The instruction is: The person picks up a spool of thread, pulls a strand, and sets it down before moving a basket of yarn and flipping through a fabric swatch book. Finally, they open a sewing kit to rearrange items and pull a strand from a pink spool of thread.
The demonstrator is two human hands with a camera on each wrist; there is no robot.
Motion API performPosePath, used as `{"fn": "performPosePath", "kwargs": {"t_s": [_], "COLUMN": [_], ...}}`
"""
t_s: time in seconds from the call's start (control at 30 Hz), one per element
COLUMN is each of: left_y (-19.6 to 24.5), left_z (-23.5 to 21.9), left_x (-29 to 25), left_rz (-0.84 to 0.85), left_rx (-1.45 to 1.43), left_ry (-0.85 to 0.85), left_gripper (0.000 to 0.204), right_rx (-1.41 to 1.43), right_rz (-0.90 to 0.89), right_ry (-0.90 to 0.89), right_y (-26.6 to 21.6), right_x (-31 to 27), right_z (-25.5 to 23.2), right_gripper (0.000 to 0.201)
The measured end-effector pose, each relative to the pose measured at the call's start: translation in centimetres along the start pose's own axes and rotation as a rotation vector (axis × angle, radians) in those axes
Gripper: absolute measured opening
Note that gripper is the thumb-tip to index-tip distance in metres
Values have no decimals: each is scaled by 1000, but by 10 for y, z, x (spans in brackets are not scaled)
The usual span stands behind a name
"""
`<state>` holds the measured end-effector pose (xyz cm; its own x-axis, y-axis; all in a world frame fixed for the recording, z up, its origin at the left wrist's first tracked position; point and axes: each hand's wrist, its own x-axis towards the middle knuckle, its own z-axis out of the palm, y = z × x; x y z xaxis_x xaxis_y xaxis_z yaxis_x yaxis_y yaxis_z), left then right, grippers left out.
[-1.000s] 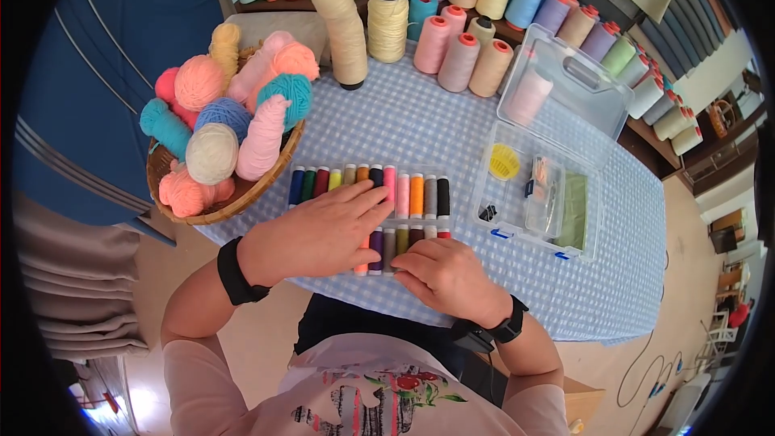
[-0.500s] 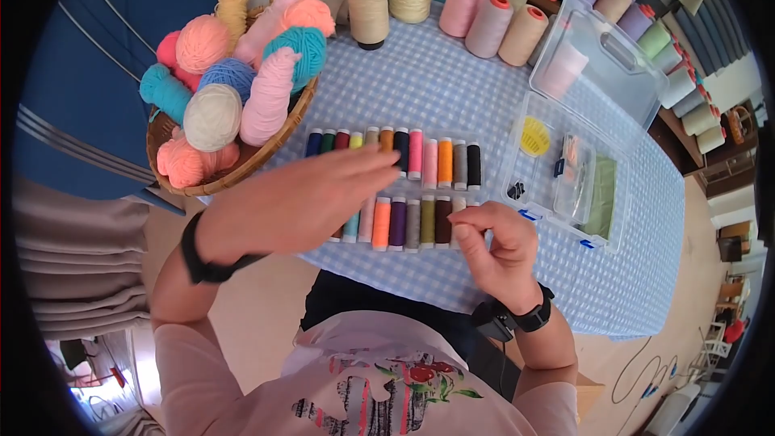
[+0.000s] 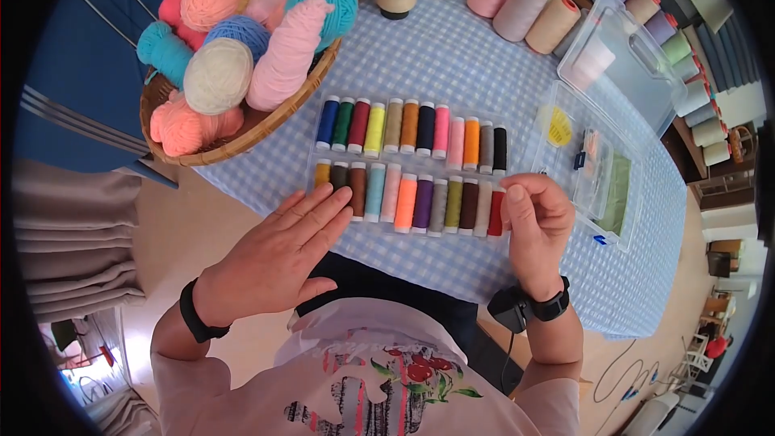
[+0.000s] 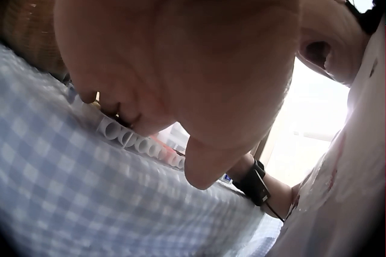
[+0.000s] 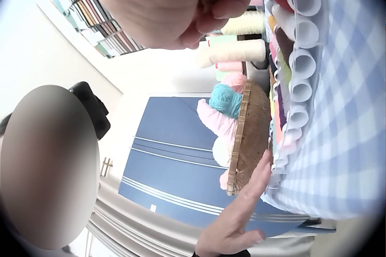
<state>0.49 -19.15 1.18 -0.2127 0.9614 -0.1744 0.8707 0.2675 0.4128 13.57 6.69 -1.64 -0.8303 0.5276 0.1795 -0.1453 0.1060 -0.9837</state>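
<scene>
Head view. Item: thread spools, two rows of twelve, lying on their sides in a clear tray on the checked tablecloth, directly before the person. Axes: every spool runs near-to-far, all about parallel; the rows run left to right, each stepping slightly nearer partway along. Item: left hand, fingers straight, tips over the leftmost spools of the near row; whether they press, I cannot tell. Item: right hand, fingers curled, thumb and forefinger close together beside the red spool at that row's right end; I cannot tell whether anything is pinched. Adjacent: woven basket of yarn, left.

Left wrist view. Palm fills most of my feed. Beyond the fingers, hollow white ends of the near-row spools face the person's side.

Right wrist view. Curled fingers at top; hollow ends in line along the tray's near side, red nearest this hand. Straight left fingers reach the far end.

Handling note, my judgement: keep fingertip contact light and level along the spool bodies; weight on one end could rock a spool out of parallel. At the row's end, work across the axis with finger and thumb, sparing the neighbouring spool.
</scene>
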Motion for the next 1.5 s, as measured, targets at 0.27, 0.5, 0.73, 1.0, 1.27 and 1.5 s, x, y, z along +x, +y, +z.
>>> {"fn": "performPosePath", "kwargs": {"t_s": [0.27, 0.5, 0.73, 1.0, 1.27, 1.5], "left_y": [4, 0, -2, -6, -5, -6], "left_z": [7, 8, 5, -5, 10, -3], "left_x": [14, 4, -2, 20, 14, 10], "left_rz": [56, -33, -49, 31, -11, -47], "left_rx": [47, 137, 135, 17, 100, 18], "left_ry": [66, 89, 88, 164, 104, 106], "left_gripper": [85, 84, 83, 82, 91, 91], "right_rx": [93, 70, 40, 12, 17, -27], "right_rz": [25, 23, 52, 56, 109, 55], "right_ry": [32, 20, -27, -59, -50, -101], "right_y": [9, 8, 7, 5, 0, 2], "right_x": [7, 8, 4, 3, 4, 3], "right_z": [-7, -8, -6, -7, -5, -4], "right_gripper": [12, 11, 11, 12, 11, 10]}}
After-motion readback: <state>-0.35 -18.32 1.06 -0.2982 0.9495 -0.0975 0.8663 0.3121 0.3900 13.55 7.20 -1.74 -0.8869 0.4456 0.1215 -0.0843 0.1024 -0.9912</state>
